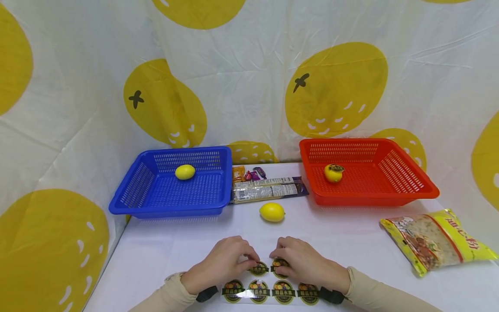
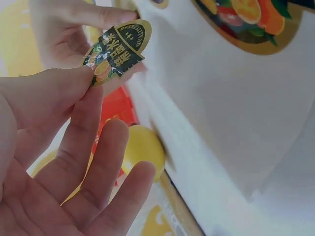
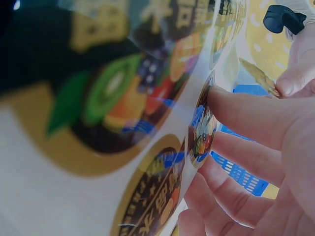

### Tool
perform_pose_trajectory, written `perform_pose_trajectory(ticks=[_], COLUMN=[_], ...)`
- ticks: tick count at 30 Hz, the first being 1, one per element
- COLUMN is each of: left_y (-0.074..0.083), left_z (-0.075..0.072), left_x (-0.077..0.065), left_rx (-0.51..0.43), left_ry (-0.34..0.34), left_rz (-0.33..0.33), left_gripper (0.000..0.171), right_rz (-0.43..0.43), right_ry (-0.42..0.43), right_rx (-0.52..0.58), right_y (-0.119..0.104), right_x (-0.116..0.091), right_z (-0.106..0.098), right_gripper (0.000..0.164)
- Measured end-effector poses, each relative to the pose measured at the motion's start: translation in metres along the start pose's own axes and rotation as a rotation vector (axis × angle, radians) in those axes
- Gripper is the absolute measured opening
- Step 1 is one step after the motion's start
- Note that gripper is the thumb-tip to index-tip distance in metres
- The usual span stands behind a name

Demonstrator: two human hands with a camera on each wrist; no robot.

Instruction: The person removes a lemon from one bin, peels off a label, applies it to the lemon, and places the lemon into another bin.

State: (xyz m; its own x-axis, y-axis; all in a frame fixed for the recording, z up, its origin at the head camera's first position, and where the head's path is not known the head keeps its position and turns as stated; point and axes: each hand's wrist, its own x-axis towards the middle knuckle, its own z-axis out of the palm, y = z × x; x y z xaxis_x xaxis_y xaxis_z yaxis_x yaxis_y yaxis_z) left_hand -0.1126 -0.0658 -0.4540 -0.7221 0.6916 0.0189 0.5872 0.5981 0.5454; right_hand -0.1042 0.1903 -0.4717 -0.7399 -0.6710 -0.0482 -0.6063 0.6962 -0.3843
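My left hand [image 1: 228, 260] pinches an oval fruit sticker [image 2: 118, 51] between thumb and index finger; its other fingers are spread loosely. The sticker is black with a gold edge, tilted up off the sheet in the left wrist view. My right hand [image 1: 308, 264] rests on the sticker sheet [image 1: 245, 300], with the thumb [image 3: 231, 105] on an upper-row sticker [image 3: 202, 130] and the other fingers at that sticker's edge. Below the hands, a row of similar stickers [image 1: 283, 292] shows on the sheet. A lemon [image 1: 272, 212] lies just beyond the hands.
Back left, a blue basket [image 1: 171, 212] holds one lemon [image 1: 185, 172]. The red basket [image 1: 374, 200] at back right holds a lemon [image 1: 332, 175] bearing a sticker. Between them lie long packets [image 1: 269, 192] and small wrapped sweets [image 1: 249, 174]. A yellow food bag [image 1: 436, 242] lies far right.
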Motion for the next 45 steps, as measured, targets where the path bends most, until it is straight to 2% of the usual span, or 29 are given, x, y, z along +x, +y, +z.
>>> perform_pose_trajectory(ticks=[17,21,25,31,35,45], left_y=[-0.003,-0.003,-0.004,-0.004,-0.003,-0.007], left_z=[-0.005,-0.006,-0.007,-0.007,-0.007,-0.005], left_x=[0.003,0.003,0.004,0.004,0.004,0.004], left_rx=[-0.014,-0.020,-0.023,-0.006,-0.001,0.003], left_ry=[0.054,0.065,0.064,0.092,0.104,0.118], left_rz=[0.025,0.007,-0.012,0.004,0.010,0.018], left_gripper=[0.010,0.011,0.011,0.010,0.010,0.010], right_rz=[-0.016,-0.008,0.053,0.146,0.188,0.229], right_ry=[-0.015,0.051,0.190,0.356,0.376,0.337], right_rx=[-0.008,-0.019,-0.037,-0.022,-0.004,-0.037], right_y=[0.000,0.004,0.012,0.028,0.036,0.046], right_x=[0.001,0.002,0.008,0.021,0.028,0.041], right_z=[-0.005,-0.012,-0.023,-0.033,-0.033,-0.029], right_gripper=[0.031,0.028,0.026,0.037,0.050,0.058])
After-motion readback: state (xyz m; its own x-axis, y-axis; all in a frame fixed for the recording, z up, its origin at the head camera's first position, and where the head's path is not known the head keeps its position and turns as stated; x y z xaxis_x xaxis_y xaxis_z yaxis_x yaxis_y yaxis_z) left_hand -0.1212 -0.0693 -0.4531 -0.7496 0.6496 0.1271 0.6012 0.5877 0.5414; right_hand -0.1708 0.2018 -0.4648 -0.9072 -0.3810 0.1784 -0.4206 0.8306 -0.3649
